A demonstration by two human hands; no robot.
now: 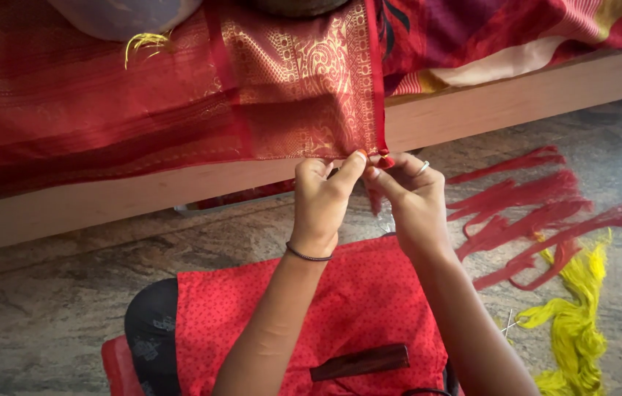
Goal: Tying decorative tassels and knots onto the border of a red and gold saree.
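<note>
- The left hand [319, 196] is in the centre of the frame, raised to the lower edge of a red and gold sari cloth [179, 95]. Its thumb and forefinger are pressed together on that edge, so it is pinching the cloth.
- The right hand [410, 192] is just beside the left one, touching it at the fingertips. Its fingers are closed on the same edge of the cloth, at the corner where the gold patterned border [300, 81] ends. A ring sits on one finger.
- A thin dark bangle [308, 256] goes around the left wrist.
- The sari cloth hangs over a pale wooden edge [531, 95] that runs across the frame from lower left to upper right. The cloth covers the upper left and upper centre.
- A few red threads hang down from the cloth edge, below the right hand's fingers.
- On the stone floor [46, 308], in the right part of the frame, lie bundles of red threads [531, 220], and below them, at the lower right, a bundle of yellow threads [571, 323].
- Small scissors [509, 323] lie beside the yellow threads; they are too small to see well.
- At the bottom centre is the person's lap, in red dotted fabric [347, 308], with a dark flat object [361, 361] resting on it.
</note>
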